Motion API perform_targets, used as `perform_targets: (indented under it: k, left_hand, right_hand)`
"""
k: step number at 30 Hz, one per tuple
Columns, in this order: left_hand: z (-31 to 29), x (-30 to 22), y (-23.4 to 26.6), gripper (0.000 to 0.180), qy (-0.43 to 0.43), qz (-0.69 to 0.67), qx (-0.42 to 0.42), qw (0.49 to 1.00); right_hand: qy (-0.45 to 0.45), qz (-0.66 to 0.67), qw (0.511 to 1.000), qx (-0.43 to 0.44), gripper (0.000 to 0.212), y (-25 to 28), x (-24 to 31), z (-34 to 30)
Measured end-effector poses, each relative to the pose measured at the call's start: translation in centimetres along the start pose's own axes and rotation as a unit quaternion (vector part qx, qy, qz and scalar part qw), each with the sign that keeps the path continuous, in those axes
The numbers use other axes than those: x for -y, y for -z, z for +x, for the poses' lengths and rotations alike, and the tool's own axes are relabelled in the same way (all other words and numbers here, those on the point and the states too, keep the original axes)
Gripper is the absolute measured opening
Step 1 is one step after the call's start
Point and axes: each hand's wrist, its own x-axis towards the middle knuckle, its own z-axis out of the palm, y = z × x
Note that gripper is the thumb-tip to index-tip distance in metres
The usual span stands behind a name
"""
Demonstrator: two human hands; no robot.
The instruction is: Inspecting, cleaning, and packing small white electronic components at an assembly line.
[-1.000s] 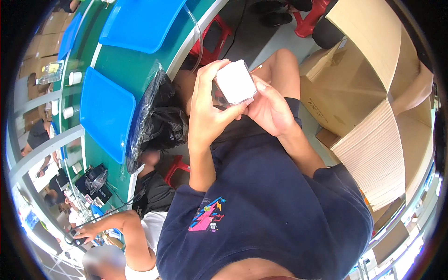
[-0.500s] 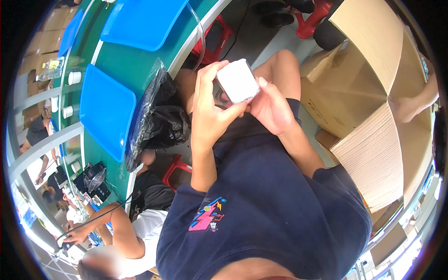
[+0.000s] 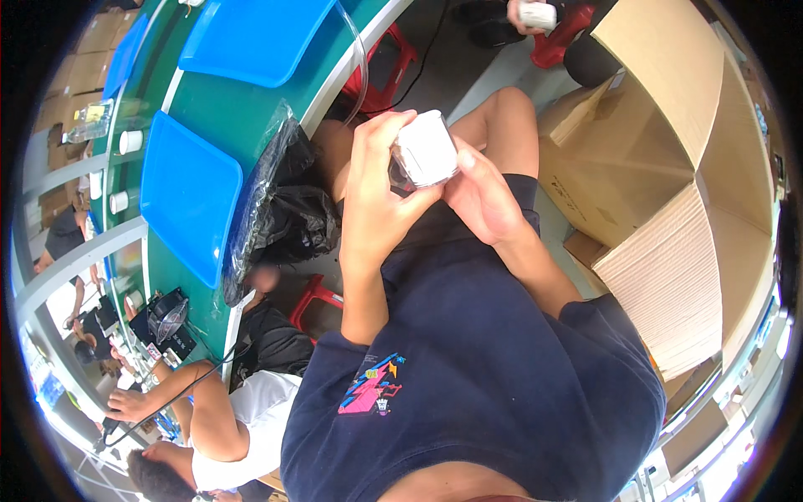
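A small white box [image 3: 427, 149] was up in the air over the worker's lap, held between the two hands, its pale, nearly square face turned toward the head and a darker, shiny side showing at its lower left. With that face so even, I could not make out a long axis. The left hand [image 3: 368, 180] was gripping it, fingers bent over its upper left edge and thumb running along beneath the lower one; from that palm the box lay up and to the right. The right hand [image 3: 487, 197] sat below and to the right, its thumb against the box's right edge, but its fingers were hidden, so I could not tell how firmly it held. Both hands were at the box, neither clearly nearer, though the left covered more of it. Off to the left, crumpled black plastic [image 3: 297, 222] hung by the edge of the green counter [image 3: 230, 113], next to one blue tray [image 3: 192, 197], with a second blue tray [image 3: 259, 42] farther up. On the right stood a big cardboard carton [image 3: 623, 159], flaps spread. At the lower left sat a co-worker in a white shirt [image 3: 263, 418].
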Motion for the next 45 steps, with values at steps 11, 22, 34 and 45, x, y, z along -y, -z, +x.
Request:
perform_targets:
  k: [11,22,34,45]
  left_hand:
    - [0.0,0.1,-0.1,0.070,-0.005,-0.031,-0.006,0.999]
    - [-0.6,2.4,1.2,0.064,0.122,-0.063,-0.021,0.990]
    - [-1.0,-0.3,2.6,0.072,0.094,-0.098,-0.038,0.990]
    - [-0.4,0.1,4.8,0.068,0.067,-0.096,-0.157,0.981]
  right_hand:
    - [-0.090,0.225,0.965,0.101,0.050,0.3,-0.5,1.2]
    - [-0.098,0.175,0.979,0.039,0.045,0.0,-3.8,2.7]
    - [0.130,-0.111,0.984,-0.049,0.060,-3.1,-2.0,6.6]
    - [0.106,-0.168,0.980,-0.022,0.065,-7.0,-0.5,10.3]
